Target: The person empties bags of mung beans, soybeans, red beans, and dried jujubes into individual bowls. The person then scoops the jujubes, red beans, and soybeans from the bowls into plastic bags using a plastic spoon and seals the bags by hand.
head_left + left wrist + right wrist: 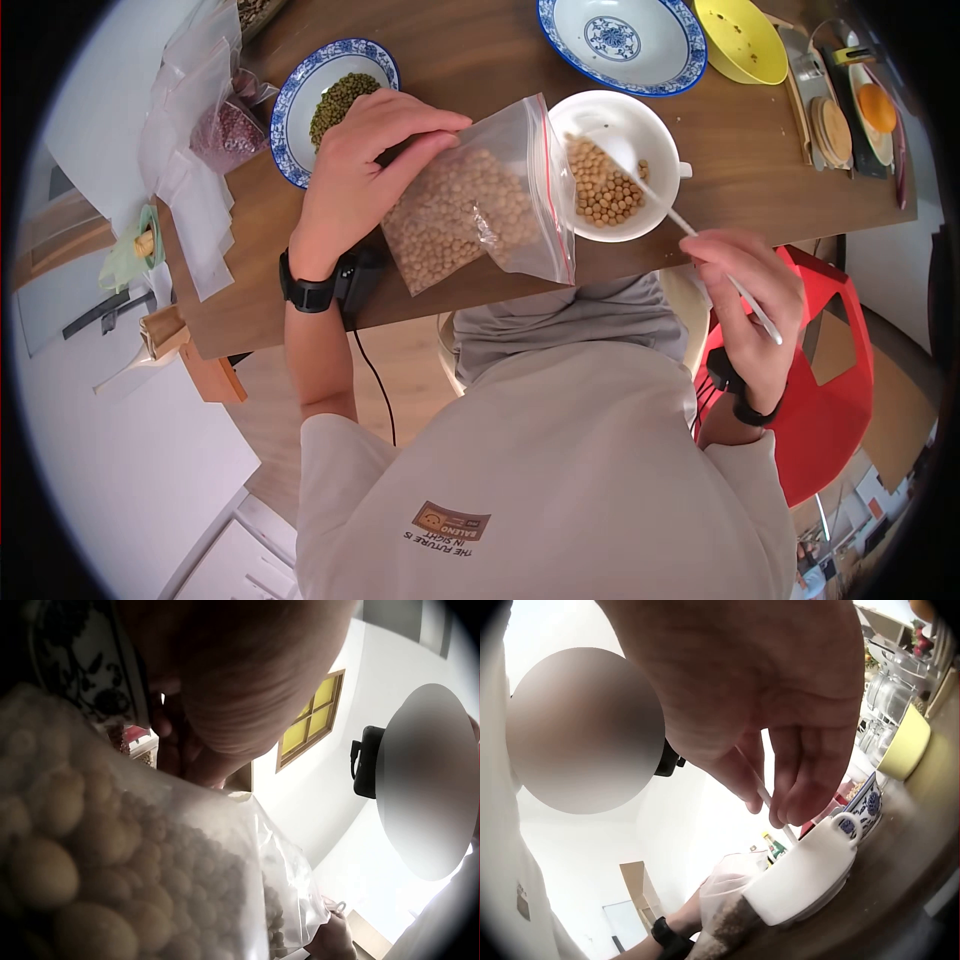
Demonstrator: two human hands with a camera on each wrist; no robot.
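In the head view my left hand (pixel 365 165) pinches the corner of a clear zip bag (pixel 505 190) of tan soybeans (pixel 440 240). The bag lies tilted, its red-striped zip end against a white handled cup (pixel 658 215). More soybeans (pixel 605 195) lie in the cup. A thin white spoon (pixel 690 228) is held between the thumb and fingers of my right hand (pixel 755 300), its far end inside the cup. The right wrist view shows the spoon's shaft (pixel 761 791) going down behind the cup's rim. In the left wrist view the bag (pixel 251 862) fills the lower left.
Left of the bag stands a blue-and-white bowl (pixel 287 130) with green beans. Another patterned bowl (pixel 655 70) and a yellow bowl (pixel 775 60) stand at the back. Bags of reddish beans (pixel 228 135) lie at the left edge. A red chair (pixel 820 430) is at the right.
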